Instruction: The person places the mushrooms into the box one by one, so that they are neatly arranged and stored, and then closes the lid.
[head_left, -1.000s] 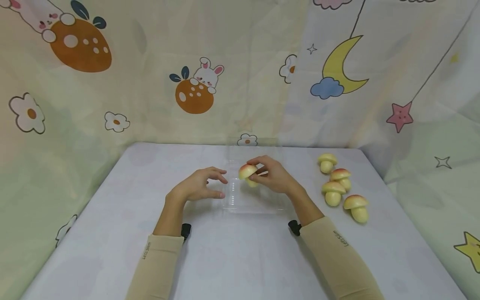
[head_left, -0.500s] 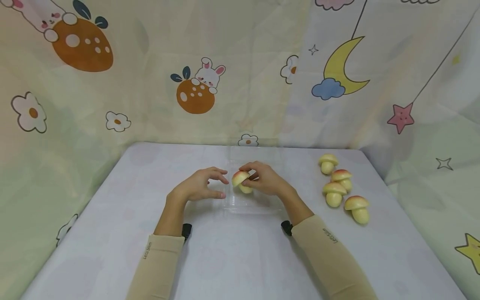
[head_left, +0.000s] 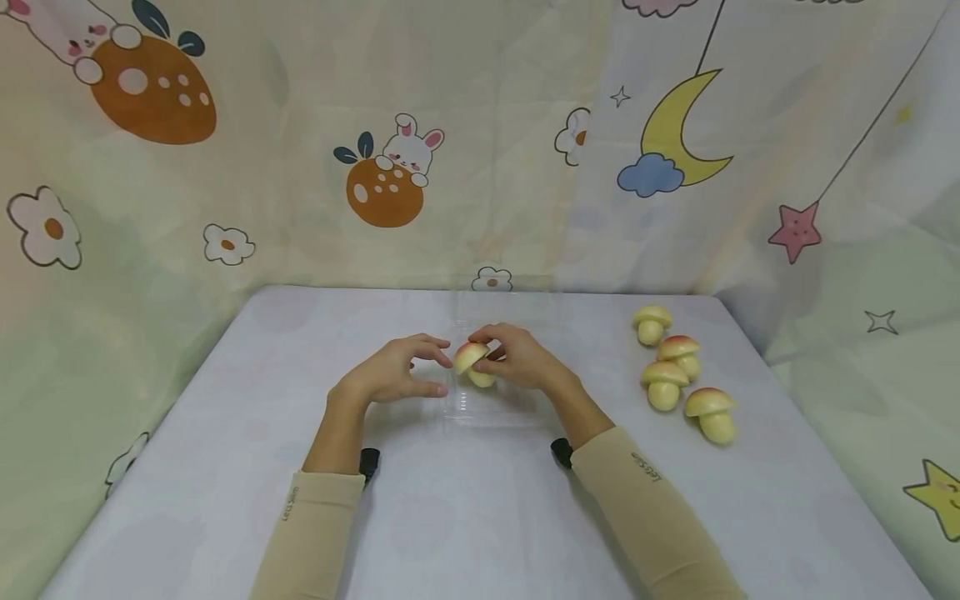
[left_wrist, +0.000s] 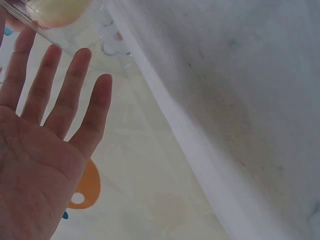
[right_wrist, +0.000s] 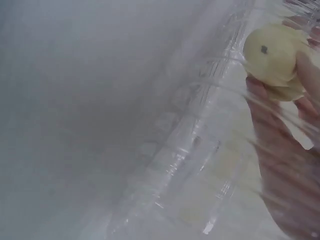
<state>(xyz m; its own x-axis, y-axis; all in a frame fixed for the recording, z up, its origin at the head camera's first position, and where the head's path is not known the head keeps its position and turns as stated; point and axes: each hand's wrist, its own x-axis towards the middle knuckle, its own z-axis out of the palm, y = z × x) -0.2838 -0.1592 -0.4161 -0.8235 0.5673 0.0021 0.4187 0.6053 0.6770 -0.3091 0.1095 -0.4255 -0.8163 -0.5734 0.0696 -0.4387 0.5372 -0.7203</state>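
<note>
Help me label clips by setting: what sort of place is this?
Probably an indoor makeshift filming corner: a white-covered table, cartoon-printed cloth hanging behind and beside it, and a small black device at the left wrist.

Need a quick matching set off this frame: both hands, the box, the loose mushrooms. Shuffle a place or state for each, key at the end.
Column one
1. Left hand
2. Box
3. Right hand
4. Loose mushrooms

Column two
A. Grouped on the right part of the table
B. Gripping a mushroom
C. At the box's left side, gripping no mushroom
D. Clear plastic, see-through

Pairs: 1-C, 2-D, 3-B, 4-A
</note>
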